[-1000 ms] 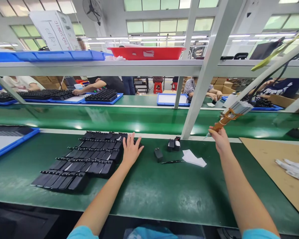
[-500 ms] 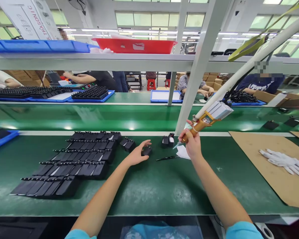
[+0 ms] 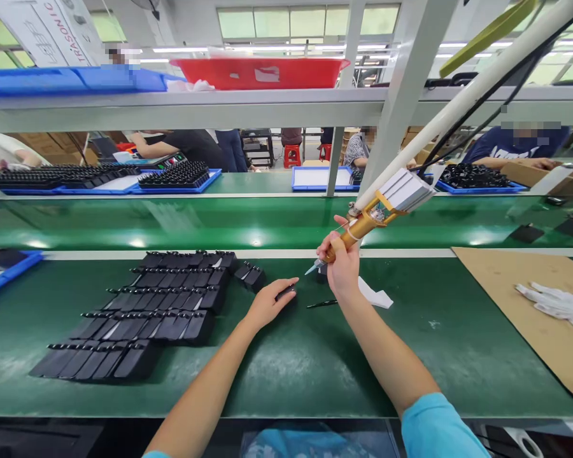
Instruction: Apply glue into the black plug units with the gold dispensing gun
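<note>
My left hand [image 3: 266, 306] rests on the green bench with thumb and fingers closed around a small black box [image 3: 285, 292], which they partly cover. In my right hand [image 3: 342, 270] is a gold glue dispenser [image 3: 360, 230], its thin pale-blue nozzle [image 3: 312, 268] pointing down and left, above and to the right of that box, apart from it. Another black box [image 3: 322, 272] is mostly hidden behind the right hand. A thin black pen-like tool [image 3: 321, 305] and a white paper [image 3: 375, 296] lie by the right wrist. Two black boxes [image 3: 251, 276] stand left of my left hand.
Rows of black boxes [image 3: 167, 297] fill the left of the bench [image 3: 286, 375]. A blue tray [image 3: 16, 273] lies at the far left. At right, white gloves [image 3: 556, 305] lie on cardboard [image 3: 510, 299]. A slanted white pole [image 3: 439, 143] and a post rise near the dispenser. Co-workers sit beyond.
My right hand has brought the dispenser left and its nozzle nearer the small black box. My left fingers have closed on that box. The white paper is now less covered.
</note>
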Motion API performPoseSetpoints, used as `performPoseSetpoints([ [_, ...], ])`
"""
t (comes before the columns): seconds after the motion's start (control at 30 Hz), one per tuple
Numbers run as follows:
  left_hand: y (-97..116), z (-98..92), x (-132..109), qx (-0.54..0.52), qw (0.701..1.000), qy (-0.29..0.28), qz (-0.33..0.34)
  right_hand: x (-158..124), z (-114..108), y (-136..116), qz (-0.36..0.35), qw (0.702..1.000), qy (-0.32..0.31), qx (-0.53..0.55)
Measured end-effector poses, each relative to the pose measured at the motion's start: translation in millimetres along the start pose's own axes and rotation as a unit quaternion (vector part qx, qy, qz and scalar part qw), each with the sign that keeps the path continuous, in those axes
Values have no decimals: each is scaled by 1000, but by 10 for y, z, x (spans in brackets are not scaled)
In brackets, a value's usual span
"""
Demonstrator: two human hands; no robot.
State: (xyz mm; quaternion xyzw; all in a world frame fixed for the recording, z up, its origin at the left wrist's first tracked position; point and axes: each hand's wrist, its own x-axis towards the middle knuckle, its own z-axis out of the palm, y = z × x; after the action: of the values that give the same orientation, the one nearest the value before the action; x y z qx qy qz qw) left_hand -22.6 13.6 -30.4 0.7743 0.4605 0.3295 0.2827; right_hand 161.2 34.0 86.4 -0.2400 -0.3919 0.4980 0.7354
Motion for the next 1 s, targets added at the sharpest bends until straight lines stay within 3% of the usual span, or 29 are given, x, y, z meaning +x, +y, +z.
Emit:
performPoseSetpoints([
  [0.13, 47, -114, -61, 32, 999, 6, -9, -60, 6, -14, -6, 1000, 3, 8],
  [0.23, 55, -171, -72, -14, 999, 7, -48, -88, 19, 0, -8, 1000, 2, 18],
  [0.5, -110, -58, -14, -160, 980, 32, -110, -85, 13, 22, 10, 1000, 0, 30],
  [0.63, -42, -55, -53, -57, 991, 59, -104, -86, 3, 23, 2, 1000, 6, 16],
  [0.8, 146, -37, -146, 190, 979, 23, -76, -98, -1, 40, -2, 1000, 5, 20],
  [0.9, 191, 19, -159, 230, 965, -14, -126, -120, 2, 51, -5, 1000, -13, 22],
  [1.0, 219, 53, -153, 194, 971, -9, -142, -145, 6, 59, -11, 999, -30, 24],
])
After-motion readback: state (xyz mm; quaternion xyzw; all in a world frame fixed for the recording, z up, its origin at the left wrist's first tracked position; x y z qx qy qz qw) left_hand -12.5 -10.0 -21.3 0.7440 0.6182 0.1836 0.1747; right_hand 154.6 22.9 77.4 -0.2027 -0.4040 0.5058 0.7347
